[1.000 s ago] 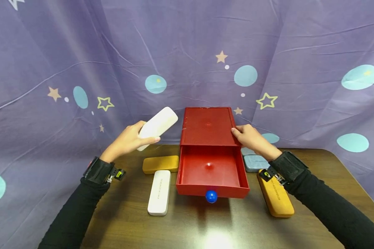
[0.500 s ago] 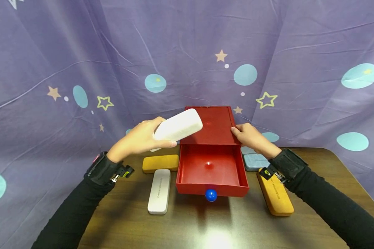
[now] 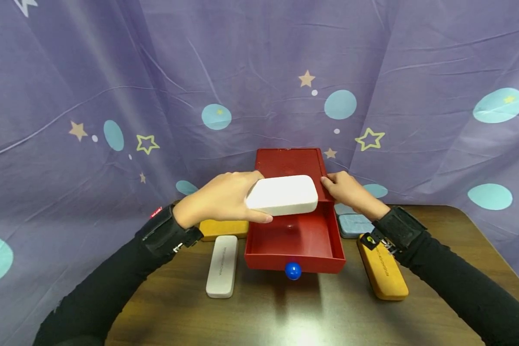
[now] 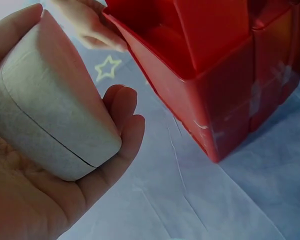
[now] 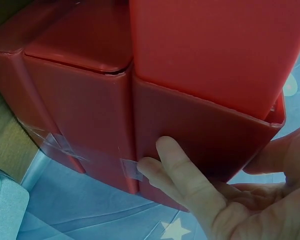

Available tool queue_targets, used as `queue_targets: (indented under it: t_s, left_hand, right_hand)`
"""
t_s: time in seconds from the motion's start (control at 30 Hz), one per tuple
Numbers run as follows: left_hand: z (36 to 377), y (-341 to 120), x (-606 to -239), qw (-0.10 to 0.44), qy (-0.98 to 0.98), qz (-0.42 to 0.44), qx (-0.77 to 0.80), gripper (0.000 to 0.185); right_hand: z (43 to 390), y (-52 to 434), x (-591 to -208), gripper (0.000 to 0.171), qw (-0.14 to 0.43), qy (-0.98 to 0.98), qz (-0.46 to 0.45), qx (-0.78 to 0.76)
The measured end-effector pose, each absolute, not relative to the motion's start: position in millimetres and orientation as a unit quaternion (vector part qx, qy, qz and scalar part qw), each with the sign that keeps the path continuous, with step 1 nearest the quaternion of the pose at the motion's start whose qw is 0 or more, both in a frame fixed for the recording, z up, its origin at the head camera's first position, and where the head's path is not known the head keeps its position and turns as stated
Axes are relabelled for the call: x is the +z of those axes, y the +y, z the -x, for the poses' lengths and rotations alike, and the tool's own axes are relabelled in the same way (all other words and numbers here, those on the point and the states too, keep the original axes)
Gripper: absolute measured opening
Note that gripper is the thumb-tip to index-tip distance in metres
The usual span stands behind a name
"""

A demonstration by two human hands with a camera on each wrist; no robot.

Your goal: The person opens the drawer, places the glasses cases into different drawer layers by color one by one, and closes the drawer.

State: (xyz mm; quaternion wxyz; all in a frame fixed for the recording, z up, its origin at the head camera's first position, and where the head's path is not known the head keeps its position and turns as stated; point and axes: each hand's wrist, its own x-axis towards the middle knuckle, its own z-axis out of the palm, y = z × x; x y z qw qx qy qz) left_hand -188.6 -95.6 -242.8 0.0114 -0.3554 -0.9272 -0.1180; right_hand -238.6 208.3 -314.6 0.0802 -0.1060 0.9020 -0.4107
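Observation:
My left hand (image 3: 225, 198) grips a white glasses case (image 3: 283, 194) and holds it in the air over the red drawer box (image 3: 281, 161). A thin lid seam runs along the case (image 4: 45, 127) in the left wrist view. Below the case, the drawer (image 3: 294, 264) is pulled out, with a blue ball knob on its front. The case hides part of the drawer's inside. My right hand (image 3: 350, 192) holds the box's right side near the top, its thumb at the upper edge. In the right wrist view, fingers (image 5: 177, 160) lie against the box's side wall.
Left of the drawer lie a yellow case (image 3: 225, 229) and another white case (image 3: 222, 266). To the right are a yellow case (image 3: 385, 271) and blue cases (image 3: 354, 226), partly behind my right arm. A purple patterned curtain (image 3: 259, 72) hangs behind the wooden table (image 3: 177, 307).
My left hand has carried the white glasses case rightward, from left of the red drawer box to above it, turning it nearly level. The right hand and the drawer have stayed put.

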Motion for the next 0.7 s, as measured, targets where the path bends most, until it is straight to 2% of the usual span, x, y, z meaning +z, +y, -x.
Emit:
queue_targets:
  t_s: [0.43, 0.7]
  left_hand:
    - [189, -72, -238, -0.040, -0.930, 0.364, -0.028, 0.071]
    - [187, -59, -248, -0.064, -0.931, 0.359, 0.022, 0.072]
  right_hand:
    - [238, 211, -316, 0.047, 0.082, 0.903, 0.108, -0.407]
    - [240, 210, -317, 0.046, 0.081, 0.901, 0.108, -0.411]
